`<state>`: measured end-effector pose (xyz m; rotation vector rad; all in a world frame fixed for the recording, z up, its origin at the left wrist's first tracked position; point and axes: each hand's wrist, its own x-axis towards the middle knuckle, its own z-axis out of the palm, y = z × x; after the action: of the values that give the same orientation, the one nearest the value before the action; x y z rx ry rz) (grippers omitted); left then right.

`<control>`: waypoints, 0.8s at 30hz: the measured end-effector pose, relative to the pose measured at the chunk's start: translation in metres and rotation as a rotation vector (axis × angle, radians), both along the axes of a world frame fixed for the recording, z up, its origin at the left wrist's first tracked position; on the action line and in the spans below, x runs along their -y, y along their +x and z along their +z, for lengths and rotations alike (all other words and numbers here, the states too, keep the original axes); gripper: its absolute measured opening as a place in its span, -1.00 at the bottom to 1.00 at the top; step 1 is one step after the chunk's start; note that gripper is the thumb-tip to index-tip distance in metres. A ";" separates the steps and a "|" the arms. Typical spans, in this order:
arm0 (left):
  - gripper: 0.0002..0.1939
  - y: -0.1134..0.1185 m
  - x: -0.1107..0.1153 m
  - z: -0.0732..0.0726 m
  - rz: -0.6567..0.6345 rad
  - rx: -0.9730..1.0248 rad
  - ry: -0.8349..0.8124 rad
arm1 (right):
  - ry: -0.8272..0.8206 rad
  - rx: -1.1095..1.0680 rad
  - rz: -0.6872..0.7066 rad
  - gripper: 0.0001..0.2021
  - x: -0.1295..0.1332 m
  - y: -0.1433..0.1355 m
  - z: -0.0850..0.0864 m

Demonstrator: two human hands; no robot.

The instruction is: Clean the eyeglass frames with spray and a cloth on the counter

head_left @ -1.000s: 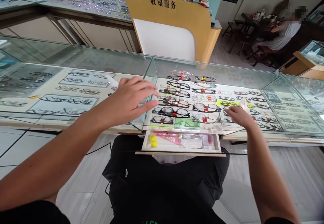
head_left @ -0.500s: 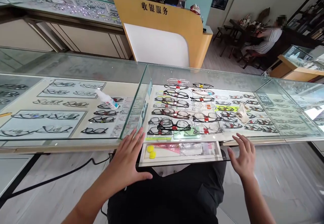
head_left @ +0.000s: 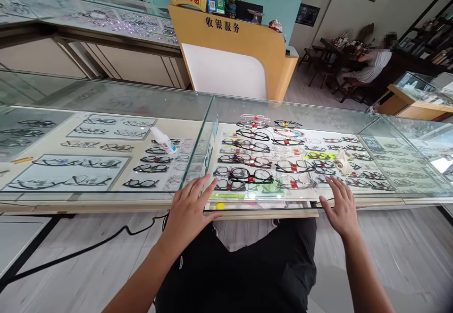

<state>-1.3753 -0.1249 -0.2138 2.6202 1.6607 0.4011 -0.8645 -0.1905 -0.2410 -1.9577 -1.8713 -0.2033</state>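
My left hand (head_left: 189, 211) rests at the front edge of the glass display case, fingers spread and holding nothing. Its thumb is near the left end of a shallow drawer (head_left: 269, 215), which sticks out only slightly. A yellow piece (head_left: 220, 206) shows inside it. At the right, my right hand (head_left: 341, 209) is also open, with its fingertips at the case's edge; I cannot tell whether they touch the glass. Between the hands, rows of eyeglasses (head_left: 251, 175) with red tags sit in view. A crumpled beige cloth (head_left: 342, 163) lies beyond my right hand.
A white bottle (head_left: 163, 140) with a blue label lies on the left section, near a yellow pencil-like stick (head_left: 22, 160). Across the aisle stands a wooden cashier counter (head_left: 226, 39). A person (head_left: 375, 65) sits far back on the right. A black cable (head_left: 130, 231) hangs below.
The drawer has slid inward under the case, hiding most of its contents. Both hands have moved forward slightly, the left one also to the right. The view has tilted up a little.
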 end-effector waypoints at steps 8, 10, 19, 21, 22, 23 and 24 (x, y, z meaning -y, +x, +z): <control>-0.18 0.007 -0.011 -0.007 0.073 -0.049 0.058 | -0.119 0.126 0.095 0.08 -0.001 0.021 -0.002; -0.20 0.010 -0.011 -0.008 0.087 -0.031 0.071 | -0.084 0.139 0.071 0.06 -0.002 0.019 -0.007; -0.35 0.020 -0.012 -0.010 0.164 0.026 0.096 | 0.079 0.138 -0.004 -0.10 -0.007 0.009 -0.025; -0.36 0.024 -0.012 -0.009 0.179 0.027 0.085 | 0.103 0.144 -0.011 -0.12 -0.008 0.009 -0.027; -0.36 0.025 -0.012 -0.009 0.187 0.031 0.079 | 0.118 0.148 -0.015 -0.14 -0.008 0.009 -0.028; -0.37 0.027 -0.012 -0.009 0.195 0.039 0.073 | 0.134 0.152 -0.019 -0.15 -0.009 0.008 -0.030; -0.37 0.028 -0.012 -0.010 0.203 0.048 0.069 | 0.149 0.155 -0.022 -0.16 -0.009 0.008 -0.031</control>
<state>-1.3468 -0.1131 -0.2236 2.4735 1.9376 0.5299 -0.8563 -0.1813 -0.2718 -1.9089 -1.8705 -0.4996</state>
